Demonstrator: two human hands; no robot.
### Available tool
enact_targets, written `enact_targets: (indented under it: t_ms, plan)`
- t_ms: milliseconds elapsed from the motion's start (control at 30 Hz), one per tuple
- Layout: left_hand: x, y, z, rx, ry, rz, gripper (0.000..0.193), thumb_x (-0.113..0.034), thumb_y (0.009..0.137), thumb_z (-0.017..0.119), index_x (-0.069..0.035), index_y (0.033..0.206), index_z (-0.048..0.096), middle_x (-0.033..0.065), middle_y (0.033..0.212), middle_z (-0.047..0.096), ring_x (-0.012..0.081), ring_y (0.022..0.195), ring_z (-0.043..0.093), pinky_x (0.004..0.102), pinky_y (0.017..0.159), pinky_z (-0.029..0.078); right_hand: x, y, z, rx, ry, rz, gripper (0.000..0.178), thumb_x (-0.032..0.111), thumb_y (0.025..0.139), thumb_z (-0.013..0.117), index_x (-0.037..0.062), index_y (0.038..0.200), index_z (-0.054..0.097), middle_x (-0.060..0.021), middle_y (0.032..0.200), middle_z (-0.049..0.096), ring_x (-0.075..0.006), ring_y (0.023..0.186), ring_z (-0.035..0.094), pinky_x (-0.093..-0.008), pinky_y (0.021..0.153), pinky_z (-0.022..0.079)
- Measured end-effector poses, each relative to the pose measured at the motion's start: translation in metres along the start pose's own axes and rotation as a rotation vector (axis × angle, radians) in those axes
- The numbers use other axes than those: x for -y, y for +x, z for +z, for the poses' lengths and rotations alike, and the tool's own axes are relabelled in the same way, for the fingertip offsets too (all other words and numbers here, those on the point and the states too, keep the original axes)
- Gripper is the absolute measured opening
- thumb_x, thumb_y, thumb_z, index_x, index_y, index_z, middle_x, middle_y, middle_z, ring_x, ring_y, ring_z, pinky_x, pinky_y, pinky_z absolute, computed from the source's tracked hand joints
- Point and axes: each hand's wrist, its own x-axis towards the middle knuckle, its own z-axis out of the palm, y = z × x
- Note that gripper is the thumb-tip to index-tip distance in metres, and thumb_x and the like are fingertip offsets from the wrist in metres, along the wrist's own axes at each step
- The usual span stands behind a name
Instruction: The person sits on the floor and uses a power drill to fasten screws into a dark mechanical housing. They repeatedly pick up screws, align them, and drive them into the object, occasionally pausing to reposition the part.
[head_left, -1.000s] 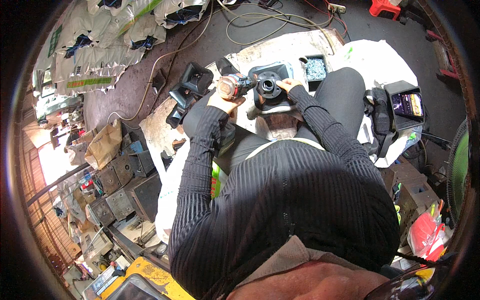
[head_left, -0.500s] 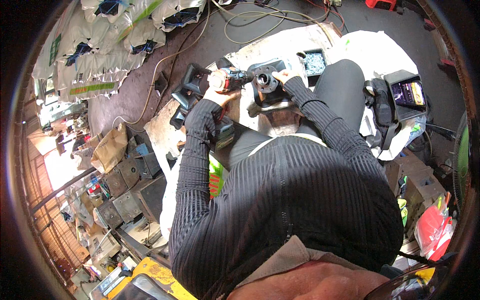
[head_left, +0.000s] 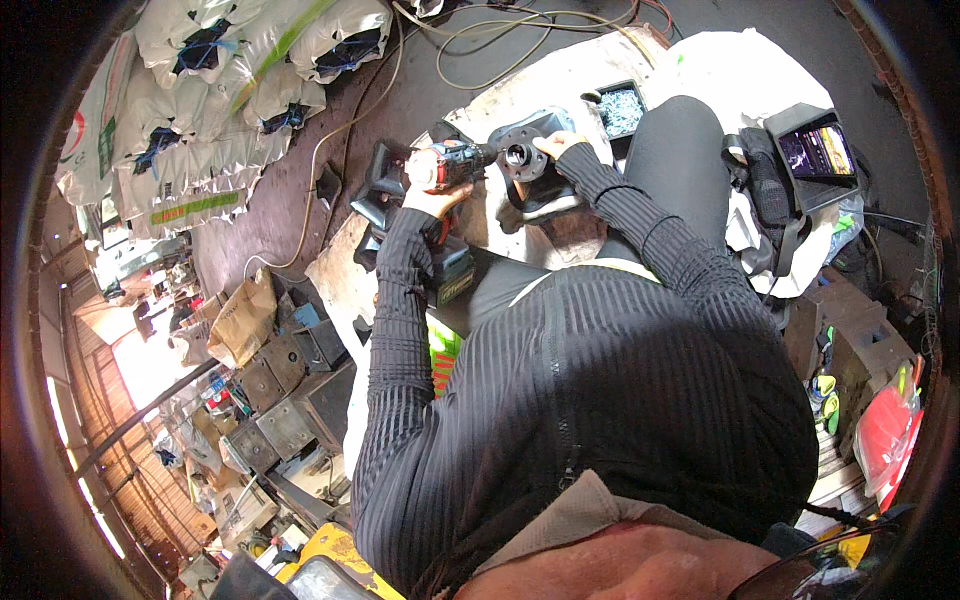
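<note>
Your left hand [head_left: 432, 192] was clenched around the driver [head_left: 452, 165], its long axis running level toward your right, nose touching the hub of the black part [head_left: 535, 165]. Your right hand [head_left: 556, 146] gripped that part's far edge, nearer it.

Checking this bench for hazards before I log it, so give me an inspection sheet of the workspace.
Surface: pale sheet over floor, stained.
Job's things: power driver tip at round opening of dark metal part.
Clutter: tray of small fasteners, black cases, tablet.
Grippers: left hand grips the driver; right hand steadies the part.
Cables: loose cords across floor.
Surroundings: stacked sacks, metal boxes.
</note>
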Motion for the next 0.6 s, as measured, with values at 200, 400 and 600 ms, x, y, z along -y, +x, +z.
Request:
enact_targets:
  t_ms: [200,400,600]
  plan:
    - [-0.004,0.003,0.001,0.011,0.062,-0.069,0.052,-0.014,0.066,0.073,-0.006,0.111,0.049,0.0061,0.082,0.060,0.0138,0.059,0.055,0.0259,0.041,0.040,-0.002,0.005,0.001,0.003,0.035,0.019,0.040,0.041,0.072,0.063,0.0022,0.082,0.065,-0.0098,0.075,0.064,-0.0172,0.067,0.060,-0.0289,0.064,0.047]
    - [0.006,0.003,0.000,-0.026,0.079,0.049,0.049,-0.015,0.066,0.073,-0.005,0.109,0.050,0.0069,0.082,0.060,0.0146,0.060,0.056,0.0265,0.042,0.042,0.003,0.004,0.005,-0.001,0.045,0.006,0.040,0.041,0.072,0.063,0.0022,0.081,0.065,-0.0096,0.074,0.064,-0.0164,0.066,0.060,-0.0284,0.063,0.047]
    - [-0.002,0.007,0.000,0.008,0.088,0.009,0.040,-0.017,0.068,0.071,-0.003,0.101,0.054,0.0084,0.078,0.062,0.0163,0.055,0.057,0.0294,0.039,0.044,-0.008,0.012,0.009,-0.047,0.076,-0.068,0.037,0.039,0.075,0.063,0.0023,0.077,0.062,-0.0040,0.060,0.055,-0.0103,0.046,0.048,-0.0259,0.045,0.040]
